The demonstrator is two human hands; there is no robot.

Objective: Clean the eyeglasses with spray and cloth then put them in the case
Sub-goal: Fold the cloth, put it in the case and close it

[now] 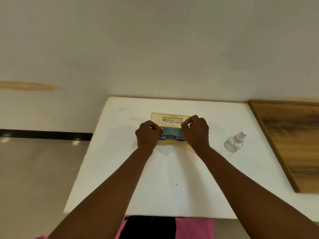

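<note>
A pale yellow glasses case lies open on the white table, its lid with printed text tipped back. Dark-framed eyeglasses with bluish lenses rest in the case's lower half, mostly covered. A grey-blue cloth with a zigzag edge is stretched over them. My left hand pinches the cloth's left end and my right hand pinches its right end. A clear spray bottle with a pale pink cap lies tilted on the table to the right, apart from my hands.
A wooden board lies along the table's right side. The wall runs right behind the table's far edge. The floor drops away past the table's left edge. Pink and black clothing shows at the near edge.
</note>
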